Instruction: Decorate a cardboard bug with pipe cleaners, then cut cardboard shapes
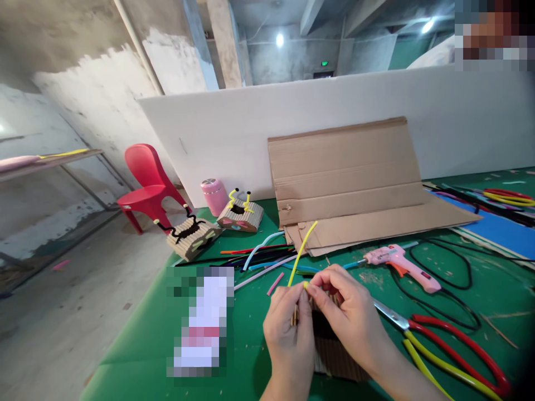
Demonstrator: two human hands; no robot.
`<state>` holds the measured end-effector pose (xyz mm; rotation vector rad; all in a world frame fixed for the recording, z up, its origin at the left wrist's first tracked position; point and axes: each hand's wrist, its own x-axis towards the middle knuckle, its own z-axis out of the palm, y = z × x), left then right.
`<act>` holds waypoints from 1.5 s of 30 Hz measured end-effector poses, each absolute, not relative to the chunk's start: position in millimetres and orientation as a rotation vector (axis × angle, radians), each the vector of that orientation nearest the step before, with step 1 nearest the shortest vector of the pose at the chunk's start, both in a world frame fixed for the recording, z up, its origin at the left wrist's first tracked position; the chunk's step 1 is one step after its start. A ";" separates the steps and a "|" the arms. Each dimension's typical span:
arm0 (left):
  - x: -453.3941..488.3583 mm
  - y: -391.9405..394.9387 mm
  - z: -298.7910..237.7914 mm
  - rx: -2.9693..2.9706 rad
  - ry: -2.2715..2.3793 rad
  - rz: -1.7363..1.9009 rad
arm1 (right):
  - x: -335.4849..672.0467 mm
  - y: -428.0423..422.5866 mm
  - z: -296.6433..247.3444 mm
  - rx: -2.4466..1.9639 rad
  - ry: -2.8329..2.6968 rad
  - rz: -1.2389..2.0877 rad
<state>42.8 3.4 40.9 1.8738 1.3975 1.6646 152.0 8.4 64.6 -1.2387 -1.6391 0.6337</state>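
**Both hands pinched at the foot of a yellow stem**

The left hand (288, 328) and right hand (346, 312) meet above a brown piece of ribbed corrugated cardboard (334, 356) near the front edge of the green worktop (137, 356). Both sets of fingers are closed on the lower end of a thin yellow pipe cleaner (301, 250), thumb and forefinger tips almost touching each other at the pinch.

From that pinch the stem's long axis runs up and away toward one o'clock, its free end reaching over the flat brown cardboard sheets (346, 184). Neither hand is nearer; they share the same spot, left at seven o'clock of it, right at four.

At three o'clock of the right hand lie red- and yellow-handled scissors (443, 345), touching nothing else; beyond them, at one o'clock, a pink glue gun (397, 262) with its black cord.

No brand, label or legible writing shows on anything here.
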 end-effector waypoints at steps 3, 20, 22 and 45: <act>43.5 2.8 41.3 1.870 1.411 1.665 | 152.0 7.7 65.3 -1.257 -1.660 0.600; 43.9 3.5 40.6 1.873 1.400 1.674 | 149.9 7.3 70.1 -1.306 -1.741 0.628; 44.1 3.2 41.1 1.867 1.398 1.680 | 149.0 7.1 70.4 -1.286 -1.740 0.617; 44.8 2.2 41.3 1.892 1.435 1.695 | 148.1 4.2 63.2 -1.234 -1.616 0.516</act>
